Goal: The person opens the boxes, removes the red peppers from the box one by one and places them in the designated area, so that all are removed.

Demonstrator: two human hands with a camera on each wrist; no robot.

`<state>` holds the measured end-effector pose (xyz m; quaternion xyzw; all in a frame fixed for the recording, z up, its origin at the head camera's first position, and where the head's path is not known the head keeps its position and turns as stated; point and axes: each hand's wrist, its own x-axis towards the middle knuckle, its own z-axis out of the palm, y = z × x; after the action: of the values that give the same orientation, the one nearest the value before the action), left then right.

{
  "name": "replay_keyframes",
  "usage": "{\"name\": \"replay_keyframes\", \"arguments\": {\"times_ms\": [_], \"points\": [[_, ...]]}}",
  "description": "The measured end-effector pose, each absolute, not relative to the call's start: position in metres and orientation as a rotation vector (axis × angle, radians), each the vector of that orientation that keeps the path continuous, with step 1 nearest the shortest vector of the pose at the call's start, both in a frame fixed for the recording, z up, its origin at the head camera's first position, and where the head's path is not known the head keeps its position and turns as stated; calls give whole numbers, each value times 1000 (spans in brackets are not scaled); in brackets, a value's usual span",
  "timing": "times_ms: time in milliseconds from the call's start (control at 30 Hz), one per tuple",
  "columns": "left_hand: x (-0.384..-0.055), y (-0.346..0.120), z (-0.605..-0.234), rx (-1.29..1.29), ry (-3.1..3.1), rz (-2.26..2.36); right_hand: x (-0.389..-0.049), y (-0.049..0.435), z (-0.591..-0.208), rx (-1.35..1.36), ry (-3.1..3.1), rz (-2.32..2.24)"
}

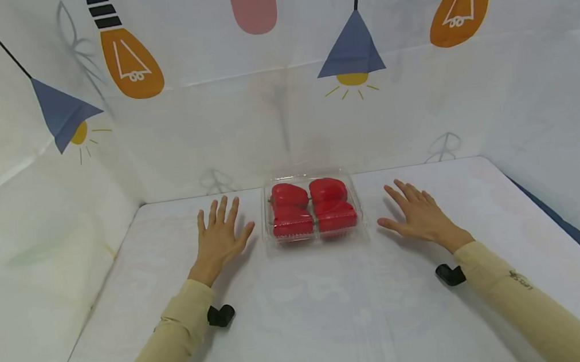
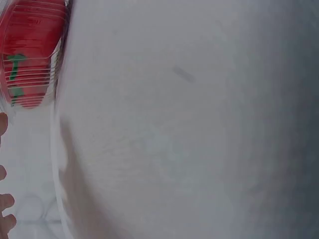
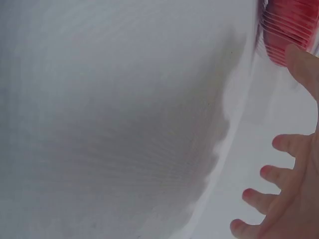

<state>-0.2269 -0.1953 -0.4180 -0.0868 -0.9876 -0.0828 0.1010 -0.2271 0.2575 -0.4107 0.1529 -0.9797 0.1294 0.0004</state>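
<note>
A clear plastic box [image 1: 315,235] stands near the table's far edge, between the two hands. Inside it are several red peppers [image 1: 328,190], and green stems [image 2: 16,64] show through the ribbed wall in the left wrist view. To the left of the box is my left hand [image 1: 220,239], fingers spread, touching nothing. On the other side my right hand [image 1: 419,215] is held with its fingers apart and nothing in its grasp. Shadows below both hands suggest they hover over the tabletop. Only a few fingertips of the left hand show in its wrist view.
The white table [image 1: 322,316] meets a white cloth backdrop [image 1: 213,130] printed with lamps and bulbs, which also hangs along the left and right sides. A dark blue strip [image 1: 574,231] runs beside the table's right edge. Black wrist cameras [image 1: 221,316] protrude from both sleeves.
</note>
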Motion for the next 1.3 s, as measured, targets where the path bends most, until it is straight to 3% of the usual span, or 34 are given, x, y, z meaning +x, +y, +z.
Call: {"name": "replay_keyframes", "arguments": {"times_ms": [133,467,733,867,1300], "points": [[-225,-194,-418,-274,-2909,-392,-227,258,-410,509,-3024,476],[-213,-174,-421,-295,-2696,-1441,-225,248,-408,697,-2794,892],[-200,-154,-418,-345,-2532,-1968,-219,231,-407,784,-2700,933],[-188,-144,-412,-345,-2507,-2041,-217,224,-408,825,-2650,924],[-192,-133,-447,-316,-2500,-1910,-207,200,-407,935,-2653,717]]}}
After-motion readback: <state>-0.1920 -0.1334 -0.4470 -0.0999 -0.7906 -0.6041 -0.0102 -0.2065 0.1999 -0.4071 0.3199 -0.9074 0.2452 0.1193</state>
